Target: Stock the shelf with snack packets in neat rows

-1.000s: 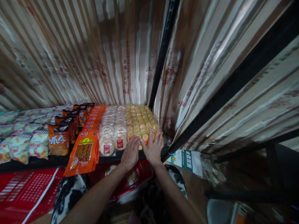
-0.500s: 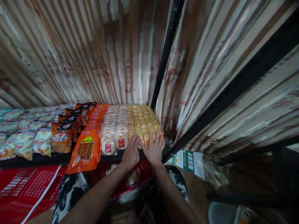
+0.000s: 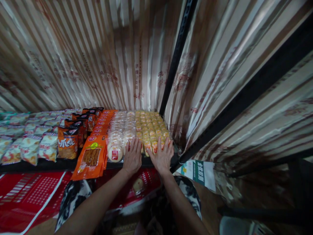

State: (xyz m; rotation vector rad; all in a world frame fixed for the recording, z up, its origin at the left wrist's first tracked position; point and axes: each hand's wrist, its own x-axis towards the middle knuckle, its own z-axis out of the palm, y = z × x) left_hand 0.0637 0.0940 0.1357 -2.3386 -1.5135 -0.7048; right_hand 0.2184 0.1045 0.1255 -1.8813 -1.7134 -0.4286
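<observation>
Rows of small yellow wrapped cakes [image 3: 149, 125] stand at the right end of a black shelf [image 3: 41, 165]. My right hand [image 3: 161, 156] lies with fingers spread against the front of these cakes. Beside them are rows of round white packaged pastries [image 3: 115, 151] with red labels. My left hand [image 3: 132, 157] rests its outstretched fingers on the front of the right-hand white row, covering the front pastry there. Left of the pastries is a line of orange snack packets [image 3: 91, 156] with brown sticks showing through a window.
Orange-and-black chip bags [image 3: 67, 142] and pale snack bags [image 3: 30, 148] fill the shelf to the left. A black post [image 3: 174, 62] stands at the back corner before a pleated curtain [image 3: 97, 49]. Below lie red bags [image 3: 26, 192]; a printed sheet [image 3: 199, 173] is on the right.
My left hand has moved left, from the front of the yellow cakes to the white pastries. My right hand stays on the yellow cakes. The view has shifted slightly.
</observation>
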